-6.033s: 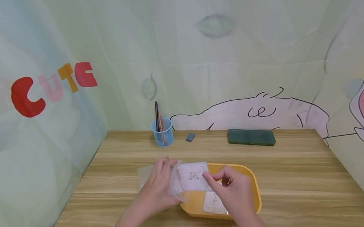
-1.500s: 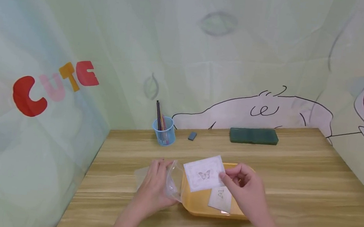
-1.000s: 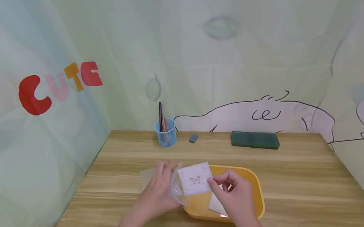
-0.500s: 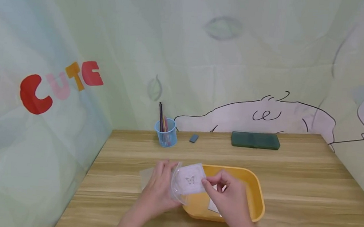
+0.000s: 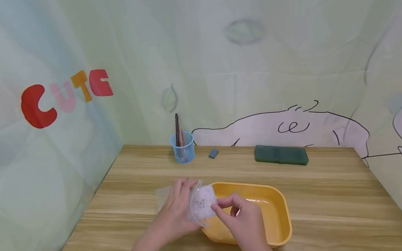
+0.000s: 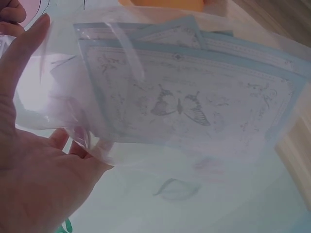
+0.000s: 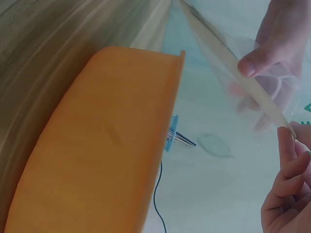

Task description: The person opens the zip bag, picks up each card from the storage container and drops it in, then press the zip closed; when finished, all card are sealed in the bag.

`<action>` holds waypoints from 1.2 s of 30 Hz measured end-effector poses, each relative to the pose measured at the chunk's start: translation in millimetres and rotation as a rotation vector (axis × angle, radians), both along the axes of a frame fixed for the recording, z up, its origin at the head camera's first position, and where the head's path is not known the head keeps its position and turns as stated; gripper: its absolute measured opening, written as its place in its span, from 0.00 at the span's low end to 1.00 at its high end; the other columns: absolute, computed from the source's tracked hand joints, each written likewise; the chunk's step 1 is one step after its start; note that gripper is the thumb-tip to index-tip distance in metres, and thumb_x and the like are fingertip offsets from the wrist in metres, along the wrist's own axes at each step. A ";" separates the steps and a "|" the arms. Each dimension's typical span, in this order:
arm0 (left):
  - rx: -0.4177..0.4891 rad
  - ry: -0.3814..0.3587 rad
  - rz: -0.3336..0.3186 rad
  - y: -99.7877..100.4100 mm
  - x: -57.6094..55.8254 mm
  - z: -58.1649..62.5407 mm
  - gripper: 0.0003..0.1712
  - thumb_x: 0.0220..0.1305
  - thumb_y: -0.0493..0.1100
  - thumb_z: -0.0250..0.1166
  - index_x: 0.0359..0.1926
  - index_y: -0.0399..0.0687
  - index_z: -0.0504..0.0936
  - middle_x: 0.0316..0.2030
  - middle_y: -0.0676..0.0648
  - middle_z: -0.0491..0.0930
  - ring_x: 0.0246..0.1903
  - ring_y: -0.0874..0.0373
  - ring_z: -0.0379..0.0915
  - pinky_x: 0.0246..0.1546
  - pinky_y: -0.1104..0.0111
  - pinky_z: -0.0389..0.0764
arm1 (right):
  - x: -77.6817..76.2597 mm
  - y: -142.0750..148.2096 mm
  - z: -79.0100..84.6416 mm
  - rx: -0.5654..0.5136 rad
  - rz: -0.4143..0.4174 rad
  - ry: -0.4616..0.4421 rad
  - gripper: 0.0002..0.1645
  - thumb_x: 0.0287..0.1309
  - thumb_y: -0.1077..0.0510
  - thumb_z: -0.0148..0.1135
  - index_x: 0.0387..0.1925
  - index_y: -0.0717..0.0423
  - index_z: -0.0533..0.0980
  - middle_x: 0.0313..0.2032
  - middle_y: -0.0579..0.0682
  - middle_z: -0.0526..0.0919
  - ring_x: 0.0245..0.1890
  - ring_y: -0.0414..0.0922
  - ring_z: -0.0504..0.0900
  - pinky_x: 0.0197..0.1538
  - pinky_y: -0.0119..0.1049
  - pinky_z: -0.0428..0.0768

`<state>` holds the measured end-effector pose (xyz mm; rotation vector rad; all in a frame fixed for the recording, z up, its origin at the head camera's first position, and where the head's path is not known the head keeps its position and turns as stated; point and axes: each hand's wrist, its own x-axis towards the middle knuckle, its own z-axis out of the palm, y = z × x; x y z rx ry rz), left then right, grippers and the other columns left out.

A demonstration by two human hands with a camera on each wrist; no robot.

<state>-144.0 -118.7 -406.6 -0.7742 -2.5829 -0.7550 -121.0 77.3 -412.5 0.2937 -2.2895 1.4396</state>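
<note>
My left hand (image 5: 175,207) grips a clear plastic bag (image 6: 150,155) by its mouth, thumb on one side and fingers on the other. Inside the bag, several cards (image 6: 180,104) with pale blue borders lie stacked; the front one bears a butterfly drawing. My right hand (image 5: 244,217) pinches the right edge of a white butterfly card (image 5: 203,202) between thumb and index finger. That card's left part is within the bag's mouth. Under the right hand stands a yellow plastic basket (image 5: 274,221); the hand hides part of its inside.
Behind, along the wooden table's (image 5: 339,203) back edge, are a blue cup (image 5: 183,153) of pencils, a blue-grey eraser (image 5: 213,153) and a dark green case (image 5: 281,154). A printed curtain (image 5: 149,56) rises behind the table and at both sides.
The right hand has moved left with the card, from above the basket into the bag's mouth; less of the card shows now. The left hand has kept its hold on the bag.
</note>
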 end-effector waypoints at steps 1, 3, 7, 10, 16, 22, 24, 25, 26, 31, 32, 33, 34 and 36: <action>-0.002 -0.006 0.004 0.2 0.1 0.5 0.61 0.24 0.51 0.84 0.62 0.41 0.64 0.54 0.42 0.63 0.61 0.46 0.59 0.59 0.57 0.69 | 0.1 -0.6 -0.4 0.012 -0.001 -0.002 0.09 0.43 0.51 0.78 0.26 0.36 0.82 0.24 0.23 0.80 0.15 0.34 0.68 0.15 0.28 0.66; -0.003 -0.016 0.010 0.6 0.0 0.9 0.61 0.25 0.50 0.84 0.63 0.41 0.63 0.54 0.43 0.63 0.62 0.45 0.58 0.60 0.57 0.69 | 0.1 -2.0 -1.1 0.037 0.002 -0.010 0.09 0.43 0.50 0.78 0.28 0.36 0.84 0.24 0.22 0.79 0.15 0.34 0.67 0.15 0.28 0.66; -0.005 -0.017 0.009 1.2 -0.2 1.2 0.60 0.26 0.51 0.84 0.63 0.42 0.63 0.54 0.43 0.63 0.63 0.43 0.57 0.60 0.56 0.68 | -0.1 -4.8 -1.0 0.072 0.027 -0.021 0.09 0.43 0.50 0.77 0.29 0.37 0.85 0.24 0.21 0.79 0.14 0.33 0.67 0.15 0.28 0.66; -0.010 -0.015 0.005 1.4 0.0 1.6 0.59 0.28 0.51 0.83 0.63 0.42 0.63 0.54 0.43 0.63 0.63 0.43 0.57 0.60 0.56 0.68 | -0.4 -6.6 -1.3 0.114 0.043 -0.025 0.08 0.43 0.49 0.77 0.29 0.37 0.85 0.23 0.22 0.78 0.14 0.32 0.66 0.15 0.27 0.66; -0.034 -0.009 0.005 3.1 -1.3 4.0 0.58 0.27 0.49 0.83 0.62 0.42 0.64 0.55 0.42 0.63 0.63 0.45 0.57 0.59 0.56 0.69 | -2.0 -9.8 -3.8 0.208 0.066 0.002 0.09 0.44 0.50 0.77 0.31 0.39 0.86 0.26 0.29 0.80 0.15 0.30 0.66 0.17 0.26 0.67; -0.044 0.035 -0.022 4.6 -2.0 4.1 0.58 0.26 0.49 0.83 0.61 0.40 0.65 0.54 0.40 0.64 0.61 0.43 0.59 0.59 0.56 0.69 | -3.8 -12.4 -6.5 0.263 0.133 0.009 0.10 0.49 0.52 0.74 0.37 0.41 0.86 0.30 0.31 0.81 0.16 0.29 0.67 0.19 0.25 0.70; -0.040 0.044 -0.028 4.4 -2.2 3.1 0.58 0.26 0.50 0.83 0.61 0.39 0.65 0.53 0.40 0.64 0.61 0.43 0.59 0.59 0.56 0.69 | -3.5 -11.6 -5.5 0.265 0.151 0.005 0.10 0.50 0.52 0.73 0.38 0.42 0.86 0.31 0.32 0.81 0.17 0.29 0.68 0.19 0.25 0.70; -0.038 0.047 -0.030 4.2 -2.4 2.4 0.58 0.26 0.50 0.83 0.61 0.39 0.65 0.53 0.40 0.64 0.61 0.43 0.59 0.59 0.56 0.69 | -3.4 -10.4 -4.5 0.262 0.153 0.004 0.10 0.51 0.52 0.72 0.38 0.42 0.86 0.32 0.32 0.81 0.17 0.29 0.68 0.19 0.26 0.71; -0.033 0.050 -0.029 3.9 -2.6 1.8 0.59 0.25 0.50 0.83 0.61 0.38 0.65 0.53 0.39 0.64 0.60 0.42 0.60 0.59 0.56 0.69 | -3.3 -8.6 -3.4 0.255 0.153 0.003 0.10 0.52 0.51 0.72 0.39 0.41 0.86 0.32 0.32 0.81 0.17 0.29 0.68 0.19 0.26 0.71; -0.024 0.031 0.017 -1.0 -3.2 -0.3 0.60 0.25 0.51 0.84 0.62 0.38 0.65 0.54 0.39 0.65 0.59 0.43 0.61 0.58 0.56 0.71 | -7.2 11.1 -0.1 0.256 0.073 0.011 0.09 0.53 0.51 0.71 0.38 0.38 0.84 0.32 0.28 0.79 0.15 0.30 0.66 0.17 0.27 0.69; -0.020 0.019 0.031 -2.4 -2.9 -0.3 0.60 0.25 0.51 0.84 0.62 0.38 0.65 0.54 0.40 0.65 0.60 0.43 0.61 0.58 0.56 0.71 | -9.1 16.8 -0.5 0.270 0.047 0.003 0.09 0.53 0.51 0.71 0.39 0.38 0.83 0.31 0.28 0.79 0.15 0.31 0.66 0.16 0.27 0.69; -0.016 0.008 0.043 -3.8 -2.7 -0.2 0.60 0.24 0.51 0.84 0.62 0.39 0.65 0.54 0.40 0.65 0.60 0.43 0.61 0.58 0.56 0.70 | -11.4 22.7 -1.3 0.291 0.021 -0.009 0.10 0.53 0.50 0.71 0.39 0.39 0.83 0.32 0.29 0.80 0.15 0.31 0.66 0.16 0.28 0.68; -0.013 -0.003 0.051 -5.2 -2.7 -0.2 0.60 0.24 0.50 0.84 0.62 0.39 0.65 0.54 0.40 0.65 0.60 0.43 0.60 0.58 0.55 0.70 | -13.7 28.6 -2.3 0.319 -0.003 -0.026 0.10 0.52 0.51 0.72 0.39 0.40 0.83 0.32 0.31 0.80 0.15 0.32 0.67 0.17 0.28 0.68; -0.007 -0.024 0.062 -7.6 -2.3 0.1 0.60 0.23 0.50 0.84 0.62 0.40 0.65 0.54 0.41 0.64 0.61 0.43 0.59 0.59 0.55 0.69 | -18.5 40.7 -6.2 0.409 -0.043 -0.057 0.13 0.51 0.51 0.73 0.40 0.43 0.82 0.34 0.36 0.81 0.19 0.34 0.71 0.19 0.29 0.71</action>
